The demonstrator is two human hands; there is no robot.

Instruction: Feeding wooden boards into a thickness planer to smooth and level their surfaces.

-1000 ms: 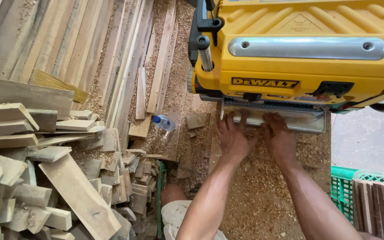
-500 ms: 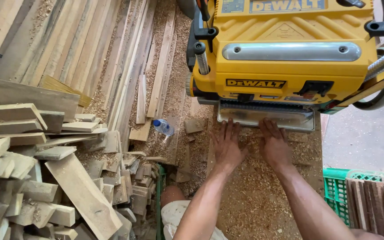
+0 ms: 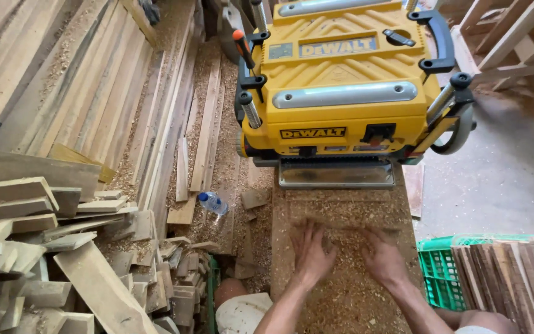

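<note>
Boxy yellow planer [image 3: 341, 86] over a sawdust-coated board [image 3: 341, 247]. Left hand [image 3: 311, 250] and right hand [image 3: 383, 260] lie flat, fingers spread, gripping nothing.

The worktop [image 3: 347, 309] is covered in sawdust [image 3: 341, 210]; a yellow planer [image 3: 341, 93] is carried at its 12 o'clock end. Both hands [image 3: 313, 250] are laid flat at 6 o'clock.

A flat wooden board [image 3: 341, 247], long and rectangular, lies level on the work surface directly before the yellow thickness planer [image 3: 341, 93]. Its upper face is thickly coated in pale sawdust and shavings. The far end sits just short of the planer's metal outfeed plate [image 3: 336, 174].
</note>
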